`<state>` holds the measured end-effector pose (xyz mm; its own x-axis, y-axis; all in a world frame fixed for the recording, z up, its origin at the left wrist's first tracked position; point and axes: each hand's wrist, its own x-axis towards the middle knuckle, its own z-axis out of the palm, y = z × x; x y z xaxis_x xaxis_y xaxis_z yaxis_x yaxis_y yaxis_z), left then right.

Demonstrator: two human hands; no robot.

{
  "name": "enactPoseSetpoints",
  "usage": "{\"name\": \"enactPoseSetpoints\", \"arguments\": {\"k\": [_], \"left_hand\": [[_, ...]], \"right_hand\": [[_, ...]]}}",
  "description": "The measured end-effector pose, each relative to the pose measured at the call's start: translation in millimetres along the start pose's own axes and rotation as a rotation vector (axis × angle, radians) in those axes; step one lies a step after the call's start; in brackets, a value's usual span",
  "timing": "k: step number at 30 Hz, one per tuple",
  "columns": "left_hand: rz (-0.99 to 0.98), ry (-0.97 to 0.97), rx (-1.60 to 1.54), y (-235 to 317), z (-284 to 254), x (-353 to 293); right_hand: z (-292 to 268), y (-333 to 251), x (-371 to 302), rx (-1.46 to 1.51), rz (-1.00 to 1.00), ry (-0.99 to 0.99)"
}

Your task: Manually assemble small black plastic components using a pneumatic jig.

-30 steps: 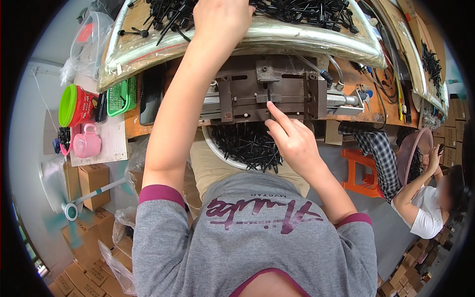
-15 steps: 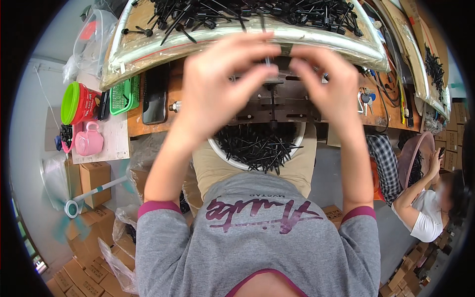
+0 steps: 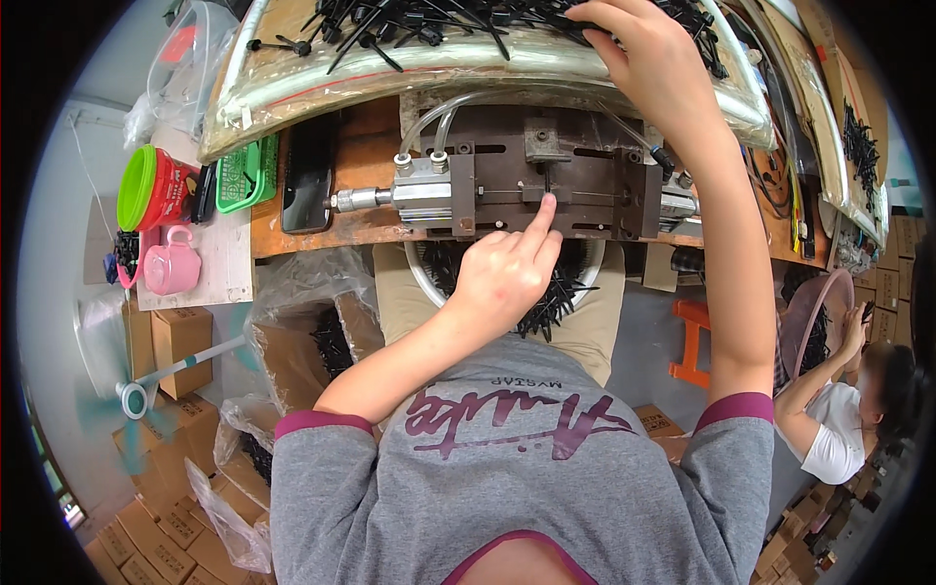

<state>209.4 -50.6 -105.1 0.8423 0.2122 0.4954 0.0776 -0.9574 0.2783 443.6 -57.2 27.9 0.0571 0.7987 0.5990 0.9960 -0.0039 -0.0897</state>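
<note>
My left hand [image 3: 507,273] reaches over the machine fixture [image 3: 502,213], index finger stretched out and the other fingers curled. That fingertip touches a small block at the middle of the fixture, at the near end of a thin black stem [image 3: 547,179]. Farther off, my right hand [image 3: 651,54] is over the tray's pile of black plastic cable ties [image 3: 444,19]. Its thumb and index finger are apart among the pieces; I see nothing held. Below my left hand, a white round basin [image 3: 421,278] of similar black pieces sits between my legs, partly hidden.
A phone [image 3: 307,185], a green basket [image 3: 244,180], a red bucket [image 3: 174,190] and a pink cup [image 3: 173,265] stand to the left. Air tubes [image 3: 429,122] run to the fixture's cylinder [image 3: 424,195]. Beyond the orange stool [image 3: 690,341] is another person [image 3: 838,429] at the right.
Both hands were together above the fixture and have parted. My left hand came down and nearer, finger on the fixture; my right hand moved away to the tray's pile.
</note>
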Motion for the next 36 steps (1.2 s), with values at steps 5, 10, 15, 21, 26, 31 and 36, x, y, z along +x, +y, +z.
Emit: {"name": "enactPoseSetpoints", "arguments": {"k": [5,10,15,21,26,31,36], "left_hand": [[0.0,-0.08,0.061,-2,-2,8],[-0.038,-0.167,-0.191,-11,-39,34],[0.086,0.335,-0.014,-45,-67,116],[0.152,0.29,0.137,-81,-32,197],[0.055,0.115,0.095,-85,-28,216],[-0.063,0.074,-0.134,-79,-38,200],[0.108,0.238,0.061,-87,-22,199]], "right_hand": [[-18,-21,-52,0.229,0.241,0.083],[-7,-56,-116,0.557,0.47,0.102],[12,-91,-166,0.317,0.278,-0.066],[30,-106,-159,0.084,0.125,-0.237],[32,-106,-156,0.035,0.148,-0.305],[22,-103,-150,0.079,0.183,-0.399],[7,-89,-125,0.228,0.151,-0.252]]}}
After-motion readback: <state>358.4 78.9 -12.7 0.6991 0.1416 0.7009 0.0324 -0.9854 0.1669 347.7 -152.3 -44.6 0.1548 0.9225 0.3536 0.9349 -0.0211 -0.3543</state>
